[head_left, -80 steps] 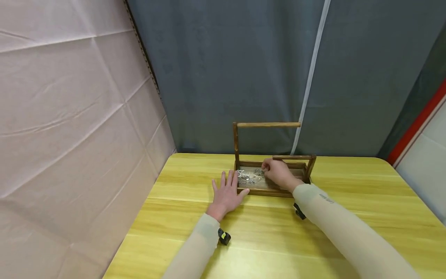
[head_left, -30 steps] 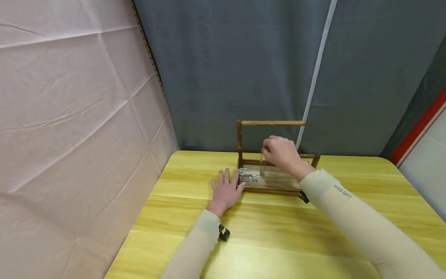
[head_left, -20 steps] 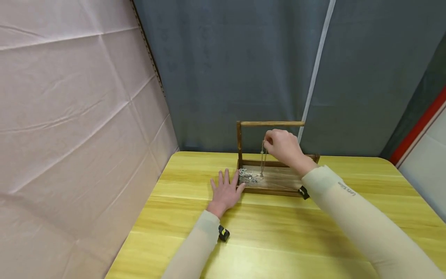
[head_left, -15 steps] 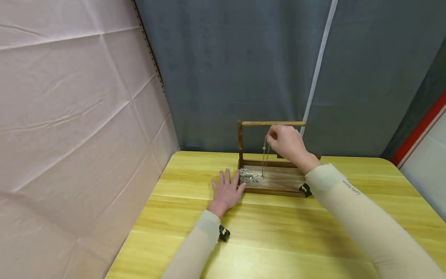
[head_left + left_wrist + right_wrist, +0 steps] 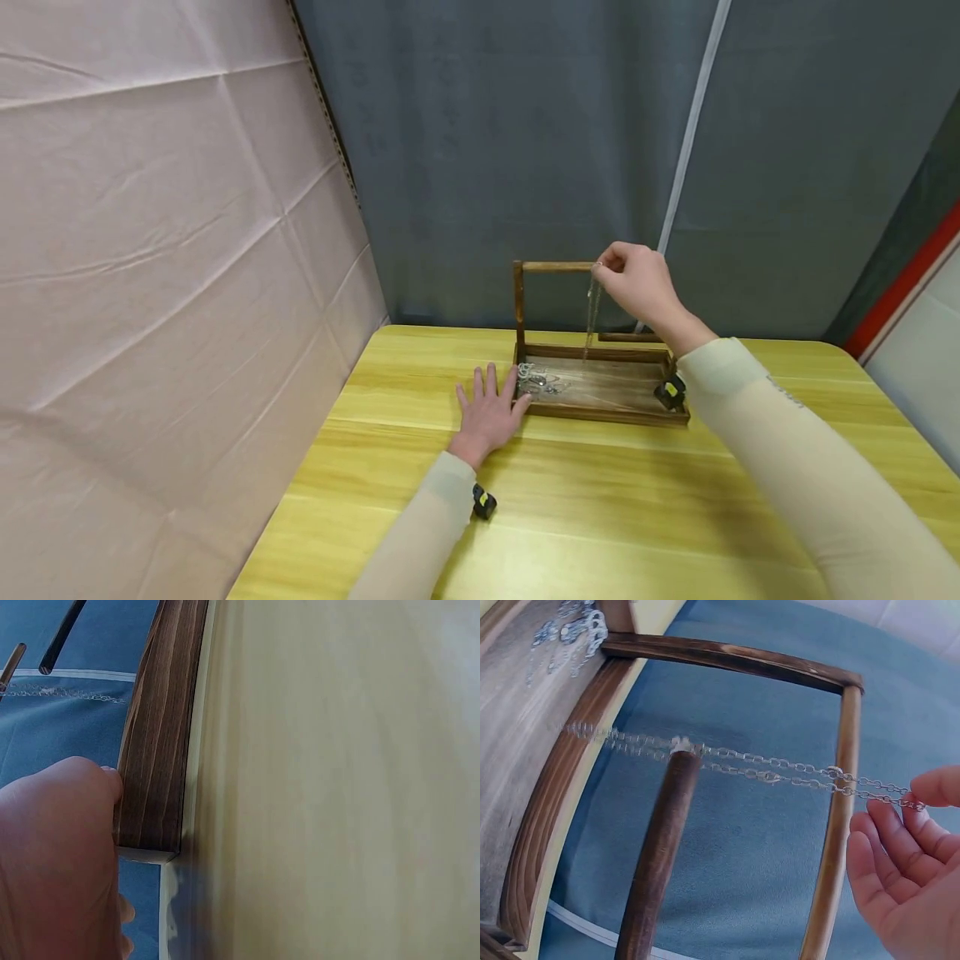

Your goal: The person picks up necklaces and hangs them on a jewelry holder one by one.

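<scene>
Our right hand (image 5: 637,279) pinches the top of the silver chain (image 5: 592,317) right at the high wooden bar (image 5: 558,267). The chain hangs straight down toward six o'clock over the tray (image 5: 600,412). Our left hand (image 5: 489,410), fingers flat, touches the tray's nine o'clock corner.

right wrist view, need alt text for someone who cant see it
The right hand pinches a silver chain pulled taut across a wooden stand's top bar. The chain runs past a lower bar toward the stand's tray, where more chains lie heaped.
</scene>
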